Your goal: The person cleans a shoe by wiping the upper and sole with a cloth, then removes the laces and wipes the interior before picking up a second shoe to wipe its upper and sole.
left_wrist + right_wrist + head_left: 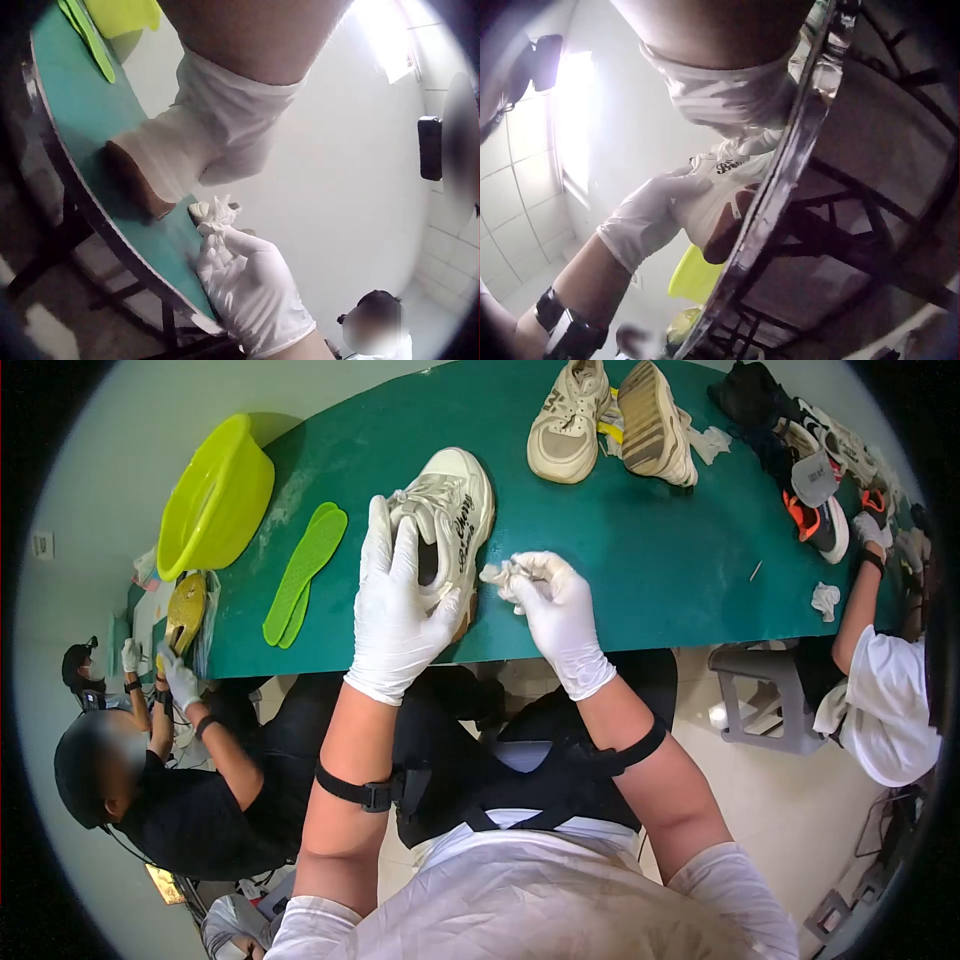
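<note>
A white sneaker [458,472] with black lettering on its side stands on the green table, toe pointing away from me. My gloved left hand [398,605] grips it from the heel end, with fingers at the tongue and opening and the thumb by the heel. Its brown sole [135,180] shows in the left wrist view. Just right of the shoe, my gloved right hand [562,610] pinches a crumpled white tissue [506,580] between thumb and fingers. In the right wrist view the left hand [649,214] holds the shoe's heel.
Left of the sneaker lie two green insoles [305,575] and a yellow-green basin [215,500]. Another pair of sneakers [565,435] sits at the back. Darker shoes [820,525] and a tissue scrap [825,601] are at the right. People work on both sides; a grey stool [770,695] stands right.
</note>
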### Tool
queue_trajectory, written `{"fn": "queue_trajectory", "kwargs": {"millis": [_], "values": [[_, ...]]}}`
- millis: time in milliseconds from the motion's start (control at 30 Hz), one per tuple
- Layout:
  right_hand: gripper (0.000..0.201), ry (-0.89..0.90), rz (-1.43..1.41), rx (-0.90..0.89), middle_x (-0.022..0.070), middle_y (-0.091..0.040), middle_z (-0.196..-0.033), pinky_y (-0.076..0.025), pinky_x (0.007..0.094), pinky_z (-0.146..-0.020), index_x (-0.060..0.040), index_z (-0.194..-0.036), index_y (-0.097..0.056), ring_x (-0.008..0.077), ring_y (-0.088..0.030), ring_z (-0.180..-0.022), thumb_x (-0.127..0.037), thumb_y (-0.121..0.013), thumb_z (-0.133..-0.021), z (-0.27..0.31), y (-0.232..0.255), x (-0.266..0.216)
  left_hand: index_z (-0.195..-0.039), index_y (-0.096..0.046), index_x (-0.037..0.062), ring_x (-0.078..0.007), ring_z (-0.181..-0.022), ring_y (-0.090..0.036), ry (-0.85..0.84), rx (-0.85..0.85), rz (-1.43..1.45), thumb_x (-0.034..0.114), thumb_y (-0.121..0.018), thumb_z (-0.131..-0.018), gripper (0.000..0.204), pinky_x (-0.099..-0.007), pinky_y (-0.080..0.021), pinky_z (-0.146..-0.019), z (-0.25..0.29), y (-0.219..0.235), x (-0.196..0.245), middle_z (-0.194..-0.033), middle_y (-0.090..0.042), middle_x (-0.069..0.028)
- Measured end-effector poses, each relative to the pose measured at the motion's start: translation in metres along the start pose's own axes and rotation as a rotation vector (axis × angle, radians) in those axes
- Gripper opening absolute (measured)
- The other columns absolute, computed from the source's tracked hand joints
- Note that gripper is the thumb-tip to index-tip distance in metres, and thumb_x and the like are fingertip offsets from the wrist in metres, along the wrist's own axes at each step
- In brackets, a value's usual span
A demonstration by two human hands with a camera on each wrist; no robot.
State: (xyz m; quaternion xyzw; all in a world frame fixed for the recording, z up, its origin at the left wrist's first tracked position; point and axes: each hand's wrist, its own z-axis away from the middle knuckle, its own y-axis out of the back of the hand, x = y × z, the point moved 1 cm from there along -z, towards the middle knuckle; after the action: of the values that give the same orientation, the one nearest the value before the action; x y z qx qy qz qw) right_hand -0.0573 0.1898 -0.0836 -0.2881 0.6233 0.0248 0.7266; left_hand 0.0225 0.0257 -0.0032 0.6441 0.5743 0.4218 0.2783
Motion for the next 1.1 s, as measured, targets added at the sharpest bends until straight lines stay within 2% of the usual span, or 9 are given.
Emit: {"fn": "queue_trajectory", "kwargs": {"millis": [67, 133, 200, 300, 400, 433, 600, 867, 1100], "values": [[0.015, -0.074, -0.008, 0.047, 0.0068, -0.075, -0.097, -0.055, 0.0244, -0.073, 0.0037, -0.113, -0.067, 0.0076, -0.067, -0.081, 0.002, -0.062, -0.099, -0.01, -0.004, -0.011, -0.15, -0.045, -0.0047, -0.052, -0.144, -0.041, 0.018, -0.027, -0.007, 0.017, -0.082, -0.077, 0.085, -0.0482, -0.041, -0.117, -0.004, 0.006, 0.004, -0.162, -0.03, -0.0373], [0.019, 0.007, 0.054, 0.047, 0.0081, -0.076, -0.1, -0.055, 0.0241, -0.074, 0.0043, -0.116, -0.069, 0.0086, -0.068, -0.081, 0.001, -0.061, -0.099, -0.025, -0.008, -0.017, -0.149, -0.052, -0.0011, -0.0503, -0.15, -0.037, 0.091, -0.078, 0.035, 0.024, -0.083, -0.079, 0.08, -0.0482, -0.033, -0.123, -0.008, 0.013, 0.006, -0.162, -0.033, -0.0382], [0.018, 0.077, 0.1, 0.064, 0.01, -0.078, -0.102, -0.057, 0.0262, -0.078, 0.0047, -0.112, -0.073, 0.0113, -0.071, -0.084, -0.002, -0.063, -0.098, -0.051, -0.01, -0.012, -0.142, -0.058, -0.0004, -0.051, -0.147, -0.04, 0.09, -0.057, 0.024, 0.028, -0.084, -0.08, 0.073, -0.0495, -0.035, -0.121, -0.012, 0.014, 0.002, -0.159, -0.037, -0.0383], [0.023, 0.216, 0.399, 0.263, 0.0189, -0.079, -0.1, -0.058, 0.0354, -0.087, 0.0037, -0.107, -0.077, 0.0271, -0.076, -0.091, -0.015, -0.071, -0.095, -0.091, -0.017, -0.006, -0.128, -0.07, 0.0014, -0.052, -0.144, -0.041, 0.126, -0.014, 0.026, 0.035, -0.085, -0.081, 0.06, -0.0515, -0.036, -0.119, -0.02, 0.006, -0.005, -0.155, -0.043, -0.0384], [0.022, 0.187, 0.625, 0.162, 0.0225, -0.077, -0.1, -0.058, 0.0393, -0.087, 0.0007, -0.102, -0.079, 0.0358, -0.075, -0.095, -0.018, -0.073, -0.092, -0.088, -0.025, -0.002, -0.117, -0.078, 0.0007, -0.0507, -0.147, -0.039, 0.148, -0.003, 0.038, 0.036, -0.081, -0.085, 0.048, -0.0506, -0.036, -0.12, -0.022, -0.014, -0.016, -0.154, -0.044, -0.0387], [0.018, 0.316, 0.725, 0.21, 0.023, -0.076, -0.099, -0.058, 0.0424, -0.086, -0.002, -0.097, -0.081, 0.0389, -0.074, -0.093, -0.017, -0.073, -0.091, -0.087, -0.026, 0.004, -0.119, -0.077, -0.0005, -0.0498, -0.148, -0.039, 0.184, -0.016, 0.181, 0.034, -0.08, -0.086, 0.048, -0.0498, -0.036, -0.12, -0.021, -0.018, -0.018, -0.154, -0.044, -0.0387], [0.014, 0.2, 0.679, 0.203, 0.0211, -0.075, -0.089, -0.059, 0.0441, -0.081, -0.0028, -0.093, -0.08, 0.0393, -0.074, -0.086, -0.015, -0.075, -0.088, -0.078, -0.022, 0.004, -0.123, -0.07, -0.0072, -0.0454, -0.143, -0.045, 0.23, -0.067, 0.309, 0.025, -0.077, -0.087, 0.049, -0.0455, -0.04, -0.117, -0.024, -0.017, -0.015, -0.147, -0.05, -0.0362], [0.006, 0.242, 0.608, 0.143, 0.0217, -0.073, -0.09, -0.057, 0.0459, -0.078, -0.0012, -0.087, -0.076, 0.041, -0.072, -0.085, -0.005, -0.072, -0.086, -0.033, -0.025, 0.011, -0.119, -0.068, -0.008, -0.0386, -0.13, -0.055, 0.26, 0.018, 0.349, 0.018, -0.077, -0.085, 0.043, -0.0414, -0.045, -0.112, -0.024, -0.023, -0.011, -0.143, -0.049, -0.0278], [0.002, 0.484, 0.634, -0.011, 0.0166, -0.07, -0.095, -0.056, 0.0458, -0.078, -0.0027, -0.09, -0.069, 0.0396, -0.069, -0.088, -0.003, -0.069, -0.089, 0.021, -0.023, 0.011, -0.113, -0.072, -0.0062, -0.0366, -0.131, -0.054, 0.342, 0.059, 0.461, 0.019, -0.079, -0.083, 0.04, -0.0416, -0.044, -0.113, -0.023, -0.029, -0.015, -0.141, -0.052, -0.0258]]}}
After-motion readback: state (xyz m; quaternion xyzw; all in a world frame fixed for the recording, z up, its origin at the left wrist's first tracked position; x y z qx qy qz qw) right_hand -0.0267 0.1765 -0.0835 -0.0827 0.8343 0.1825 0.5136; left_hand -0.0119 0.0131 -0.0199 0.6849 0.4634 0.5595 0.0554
